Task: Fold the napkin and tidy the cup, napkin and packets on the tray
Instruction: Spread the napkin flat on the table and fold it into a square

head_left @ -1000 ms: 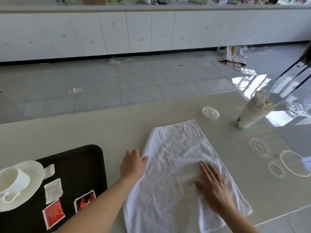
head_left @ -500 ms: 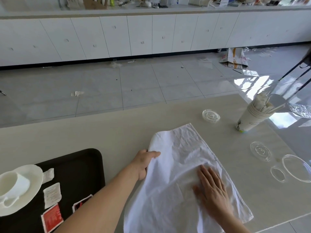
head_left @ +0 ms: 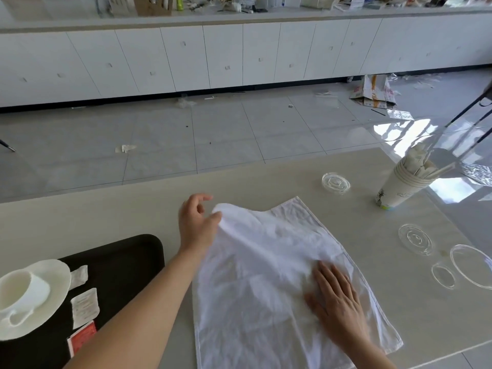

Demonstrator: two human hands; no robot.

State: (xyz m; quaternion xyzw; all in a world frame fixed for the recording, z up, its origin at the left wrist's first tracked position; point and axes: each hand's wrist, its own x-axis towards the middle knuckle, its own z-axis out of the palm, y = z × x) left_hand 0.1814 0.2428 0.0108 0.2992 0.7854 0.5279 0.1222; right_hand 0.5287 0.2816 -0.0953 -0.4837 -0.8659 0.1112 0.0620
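Left hand grip pinches napkin far corner, lifted off bench; right hand flat, fingers spread, on napkin.

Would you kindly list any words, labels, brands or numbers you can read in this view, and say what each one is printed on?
No text here can be read.
White packets on the black tray: faint print, too blurred.
Red packet: markings only, unreadable.
Paper cup stack: a small printed design, no legible lettering.
Torn bag on the floor: orange and grey print, too small.
Napkin, white cup and saucer: blank.
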